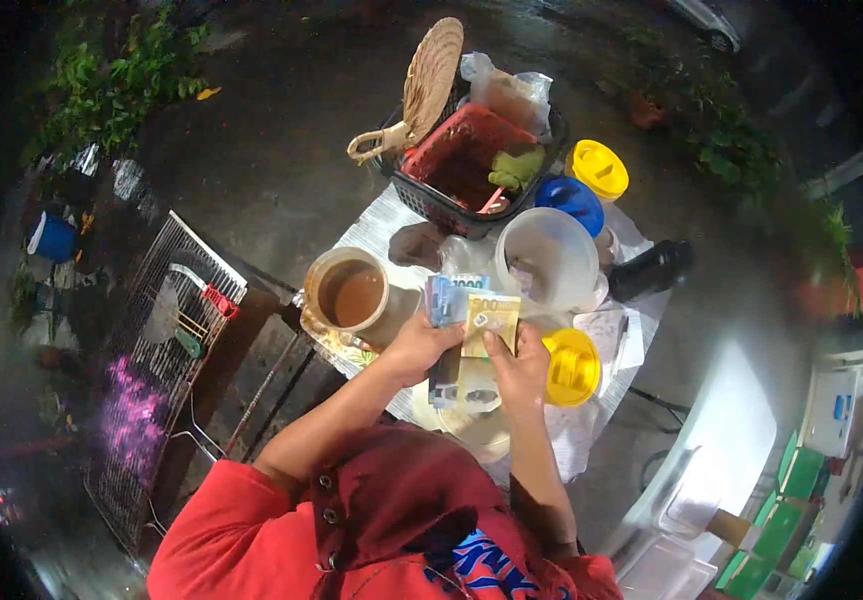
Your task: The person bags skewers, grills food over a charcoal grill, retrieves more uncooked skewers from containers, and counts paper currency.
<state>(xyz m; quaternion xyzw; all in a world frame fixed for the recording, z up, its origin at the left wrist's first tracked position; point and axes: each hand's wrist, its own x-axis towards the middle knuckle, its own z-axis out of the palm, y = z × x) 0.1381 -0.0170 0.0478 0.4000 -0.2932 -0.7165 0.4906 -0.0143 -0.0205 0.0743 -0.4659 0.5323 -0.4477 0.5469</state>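
Observation:
Over a small covered table, my left hand [420, 349] grips a stack of blue banknotes [442, 304] from its left side. My right hand [517, 364] pinches yellow banknotes [491, 322], its thumb pressed on their face. They overlap the right part of the blue stack, hiding some of it; how many notes there are I cannot tell. Left of the notes stands a plastic tub of brown sauce [352, 292]. Just beyond them is a translucent round tub [547, 259] with paper-like pieces inside. A yellow screw lid [571, 367] lies beside my right hand.
A black plastic basket [439, 199] at the far side holds a red container [469, 142], with a woven fan [435, 75] leaning there. Left, a charcoal grill [131, 405] glows under its grate, with a red-handled tool [221, 300] on top. A dark bottle [653, 270] lies right.

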